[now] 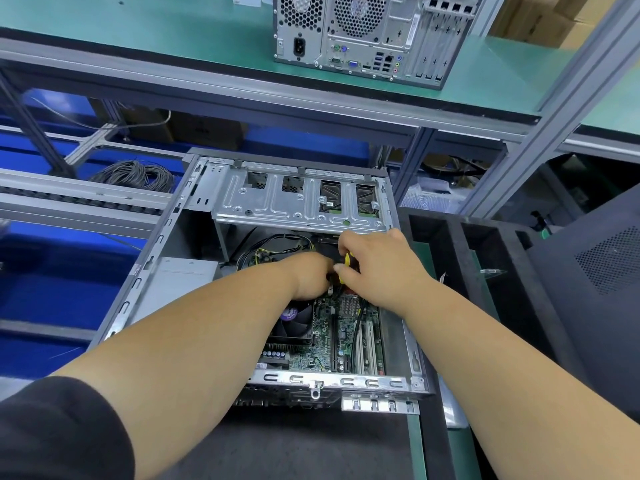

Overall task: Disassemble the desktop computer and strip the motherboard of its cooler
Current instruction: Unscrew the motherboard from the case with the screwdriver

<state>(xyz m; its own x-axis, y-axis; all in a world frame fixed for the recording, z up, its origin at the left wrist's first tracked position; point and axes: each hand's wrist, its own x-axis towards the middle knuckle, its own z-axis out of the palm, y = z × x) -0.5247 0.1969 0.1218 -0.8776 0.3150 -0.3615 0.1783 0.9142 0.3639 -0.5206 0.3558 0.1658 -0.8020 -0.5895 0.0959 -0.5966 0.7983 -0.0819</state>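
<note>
An open desktop case (166,233) lies on its side in front of me, its green motherboard (311,355) exposed. The black cooler fan (292,325) with a purple label sits on the board, partly under my left forearm. My right hand (377,268) grips a yellow-and-black screwdriver (344,263) over the board's far end. Just beside it, my left hand (308,277) reaches down into the case with curled fingers; what it holds is hidden. A bundle of black and yellow cables (273,247) lies behind the hands.
The silver drive cage (298,199) spans the case's far end. A grey power supply (183,275) sits at the left inside. A second computer tower (367,32) stands on the green shelf above. Black foam trays (485,254) and a dark side panel (599,271) lie to the right.
</note>
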